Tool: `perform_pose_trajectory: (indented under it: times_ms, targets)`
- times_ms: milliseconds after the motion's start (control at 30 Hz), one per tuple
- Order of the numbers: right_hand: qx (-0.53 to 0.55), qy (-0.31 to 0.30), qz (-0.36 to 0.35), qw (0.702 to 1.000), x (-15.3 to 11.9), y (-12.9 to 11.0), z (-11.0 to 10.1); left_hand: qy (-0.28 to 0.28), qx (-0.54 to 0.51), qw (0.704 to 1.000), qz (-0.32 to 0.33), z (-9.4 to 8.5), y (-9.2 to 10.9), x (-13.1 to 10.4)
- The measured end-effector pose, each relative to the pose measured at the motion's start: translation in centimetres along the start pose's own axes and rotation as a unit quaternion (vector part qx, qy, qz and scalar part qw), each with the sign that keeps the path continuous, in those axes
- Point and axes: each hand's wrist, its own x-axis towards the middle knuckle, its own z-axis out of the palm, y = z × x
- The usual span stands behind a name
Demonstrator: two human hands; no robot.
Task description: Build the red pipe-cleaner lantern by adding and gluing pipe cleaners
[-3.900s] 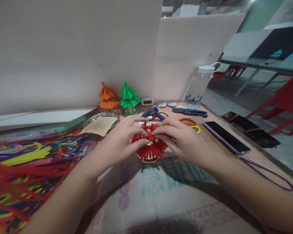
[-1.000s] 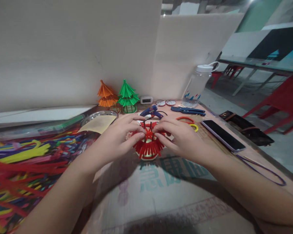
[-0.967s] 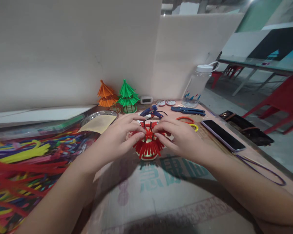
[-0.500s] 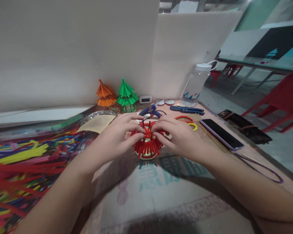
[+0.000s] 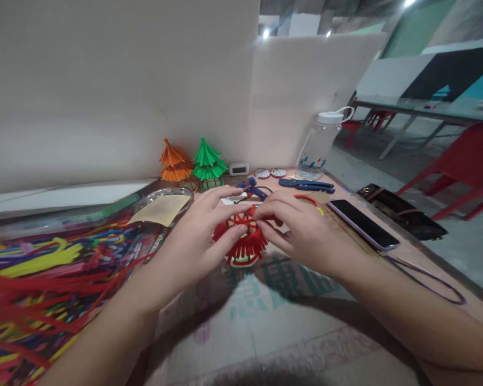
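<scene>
Centre: left hand (image 5: 197, 230), right hand (image 5: 306, 228) pinch red fringed piece (image 5: 246, 249); lower fringe on, top partly hidden, remaining work unclear.

Fringed craft (image 5: 245, 247) — red; paired trees — orange, green.

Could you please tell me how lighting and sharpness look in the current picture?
Head view: broad dark shadows below the left hand and right hand; small lamps glare at the top; chenille stems at lower left look smeared; the red chair looks skewed near the edge; fine detail on the red fringed piece is soft.
</scene>
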Motion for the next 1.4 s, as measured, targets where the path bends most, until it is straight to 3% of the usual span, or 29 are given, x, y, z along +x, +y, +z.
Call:
perform_pose_trajectory:
  times_ms: [200,400,733,867,1100,1200,1300,1400]
  targets:
    - [-0.024,0.05,-0.04,0.998,0.3,-0.3,-1.1,0.1,0.039,0.994,0.024,1.6,2.2,-0.5]
    - [-0.052,0.073,-0.08,0.993,0.4,-0.7,-1.3,0.155,0.077,0.984,0.045,1.3,3.2,-0.6]
    - [-0.07,0.124,-0.086,0.986,0.2,-0.9,-2.1,0.129,-0.089,0.988,0.0,2.1,4.6,-1.0]
    - [-0.068,0.151,-0.089,0.982,0.4,-0.6,-2.4,0.107,-0.182,0.976,-0.05,2.6,4.4,-1.1]
    - [-0.038,0.115,-0.114,0.986,0.6,-2.0,-2.4,0.059,-0.251,0.954,-0.151,2.2,2.9,-0.6]
    - [-0.003,0.114,-0.03,0.993,0.7,-1.5,-4.0,0.073,-0.258,0.95,-0.159,1.4,2.4,-0.5]
    - [-0.054,0.09,0.127,0.986,0.4,1.4,-6.3,0.117,-0.29,0.933,-0.176,0.1,2.0,-0.4]
    - [-0.148,-0.06,0.285,0.945,-1.0,5.8,-7.2,0.157,-0.325,0.915,-0.182,-1.3,1.7,-0.4]
